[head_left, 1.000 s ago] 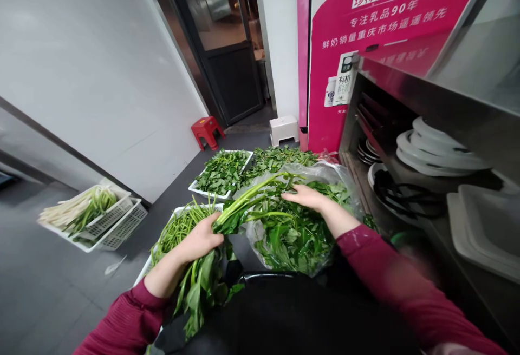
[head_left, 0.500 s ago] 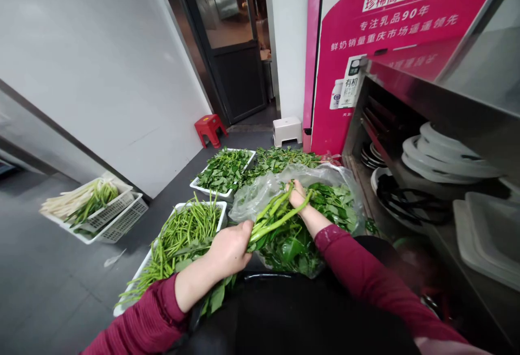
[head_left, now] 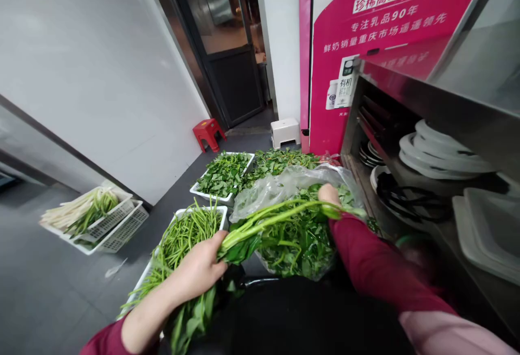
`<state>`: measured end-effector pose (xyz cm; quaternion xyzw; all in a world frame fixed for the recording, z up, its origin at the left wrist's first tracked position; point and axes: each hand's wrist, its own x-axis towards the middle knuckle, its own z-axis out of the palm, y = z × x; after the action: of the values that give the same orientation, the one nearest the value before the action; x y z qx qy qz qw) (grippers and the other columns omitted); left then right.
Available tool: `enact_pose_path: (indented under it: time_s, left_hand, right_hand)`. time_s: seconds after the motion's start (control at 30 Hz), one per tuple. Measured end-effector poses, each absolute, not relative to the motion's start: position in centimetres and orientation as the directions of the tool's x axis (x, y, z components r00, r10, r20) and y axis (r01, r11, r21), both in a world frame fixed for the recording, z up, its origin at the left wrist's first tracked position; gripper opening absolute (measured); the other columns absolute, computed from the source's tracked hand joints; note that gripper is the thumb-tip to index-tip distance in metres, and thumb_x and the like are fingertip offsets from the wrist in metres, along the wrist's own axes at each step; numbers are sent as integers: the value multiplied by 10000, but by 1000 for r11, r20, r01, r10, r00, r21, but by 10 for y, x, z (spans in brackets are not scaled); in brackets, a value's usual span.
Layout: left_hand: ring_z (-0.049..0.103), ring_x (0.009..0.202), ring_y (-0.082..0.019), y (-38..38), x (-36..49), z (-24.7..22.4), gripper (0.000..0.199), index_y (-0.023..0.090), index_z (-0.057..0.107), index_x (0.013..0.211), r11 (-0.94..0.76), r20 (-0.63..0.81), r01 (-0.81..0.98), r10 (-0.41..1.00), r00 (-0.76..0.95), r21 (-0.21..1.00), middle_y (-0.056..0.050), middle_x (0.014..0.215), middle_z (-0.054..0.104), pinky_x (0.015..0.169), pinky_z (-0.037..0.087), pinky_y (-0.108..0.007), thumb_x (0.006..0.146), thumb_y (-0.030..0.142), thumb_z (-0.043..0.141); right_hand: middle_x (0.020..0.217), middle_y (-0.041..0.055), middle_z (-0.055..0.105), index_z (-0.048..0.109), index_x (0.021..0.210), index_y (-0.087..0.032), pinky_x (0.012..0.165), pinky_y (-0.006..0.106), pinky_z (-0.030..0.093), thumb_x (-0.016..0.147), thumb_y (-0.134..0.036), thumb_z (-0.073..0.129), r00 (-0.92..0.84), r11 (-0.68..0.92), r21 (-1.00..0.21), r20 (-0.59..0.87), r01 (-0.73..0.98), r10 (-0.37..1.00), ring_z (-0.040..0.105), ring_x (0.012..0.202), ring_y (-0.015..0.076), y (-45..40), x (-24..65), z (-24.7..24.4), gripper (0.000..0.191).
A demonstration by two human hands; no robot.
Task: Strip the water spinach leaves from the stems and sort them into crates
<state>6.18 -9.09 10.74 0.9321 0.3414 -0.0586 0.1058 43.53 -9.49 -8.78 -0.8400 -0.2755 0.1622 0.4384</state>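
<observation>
My left hand [head_left: 203,260] is closed around a bunch of long-stemmed leafy greens [head_left: 268,219]. The stems stretch right across the bag toward my right wrist, while leaves hang below my left hand. My right hand [head_left: 330,195] reaches over the far right part of a clear plastic bag [head_left: 262,195] full of green leaves [head_left: 300,247]; its fingers are hidden. To the left, beneath my left forearm, a white basket [head_left: 225,215] holds cut green stems [head_left: 189,230].
Beyond the bag sit a white basket of leaves [head_left: 225,173] and loose greens [head_left: 280,160] on the floor. Stacked baskets [head_left: 122,230] with pale-stalked vegetables stand left. A red stool [head_left: 208,132] and a white stool [head_left: 285,132] flank the doorway. Right is a metal shelf [head_left: 430,92] with plates [head_left: 442,152].
My left hand has moved left and slightly down with the greens. My right hand has shifted right, away from it, and the stems now span the gap. The view has tilted slightly.
</observation>
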Motion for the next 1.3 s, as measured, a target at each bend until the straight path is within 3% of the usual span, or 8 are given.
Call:
enact_pose_path:
  time_s: [0.17, 0.33, 0.47, 0.63, 0.83, 1.0, 1.13, 1.3]
  left_hand:
    - [582, 757, -185, -71, 47, 114, 519, 106, 447, 1173, -637, -150, 702, 697, 701, 319, -65, 906, 616, 724, 454, -279, 666, 212, 415]
    - [584, 708, -175, -63, 52, 111, 596, 60, 401, 1233, -581, -157, 738, 739, 655, 344, -83, 956, 609, 683, 467, -271, 665, 238, 408]
    - [585, 721, -180, -62, 52, 109, 606, 64, 396, 1240, -580, -151, 737, 741, 654, 349, -88, 966, 611, 715, 465, -282, 660, 236, 409]
    - [574, 713, -173, -61, 54, 106, 608, 57, 398, 1233, -587, -145, 728, 734, 663, 355, -93, 981, 597, 717, 462, -289, 652, 233, 416]
    - [550, 659, -167, -71, 57, 105, 590, 65, 408, 1242, -601, -143, 741, 740, 658, 300, -45, 782, 584, 646, 453, -279, 676, 227, 403]
    - [563, 701, -166, -75, 45, 109, 596, 77, 409, 1242, -602, -126, 732, 739, 662, 318, -80, 935, 604, 703, 458, -282, 662, 211, 417]
    - [578, 823, -186, -71, 30, 116, 549, 99, 453, 1186, -597, -114, 722, 738, 665, 351, -82, 1054, 595, 774, 456, -271, 653, 222, 411]
    - [596, 780, -188, -67, 30, 118, 586, 66, 422, 1211, -558, -124, 735, 758, 640, 385, -86, 1029, 604, 726, 476, -269, 651, 237, 403]
  right_hand:
    - [789, 97, 606, 602, 803, -103, 686, 298, 437, 790, -387, 527, 802, -429, -874, -81, 228, 592, 562, 735, 159, -99, 447, -99, 294]
    - [596, 27, 547, 562, 961, -133, 444, 239, 356, 790, -518, 381, 794, -252, -962, -69, 108, 605, 461, 461, 123, -103, 436, -73, 458]
    - [681, 33, 572, 573, 985, -164, 508, 239, 385, 784, -506, 400, 778, -100, -981, 69, 168, 625, 499, 544, 133, -132, 417, -41, 433]
    - [973, 40, 614, 465, 1212, -269, 725, 294, 394, 753, -472, 540, 519, -63, -730, 421, 681, 744, 558, 817, 206, -139, 371, -13, 508]
    - [939, 84, 612, 598, 954, -205, 774, 267, 347, 902, -335, 317, 329, -80, -467, 483, 881, 811, 535, 900, 195, -105, 359, -25, 314]
    - [880, 85, 596, 585, 789, -205, 754, 274, 345, 825, -277, 449, 498, -185, -621, 378, 762, 781, 524, 864, 205, -120, 407, -64, 158]
    - [811, 124, 577, 556, 758, -195, 696, 339, 337, 832, -272, 380, 708, -367, -708, 265, 603, 655, 530, 778, 244, -148, 451, -83, 206]
    - [617, 53, 544, 589, 816, -170, 586, 306, 362, 821, -377, 381, 690, -308, -857, 73, 413, 720, 506, 594, 190, -145, 430, -82, 293]
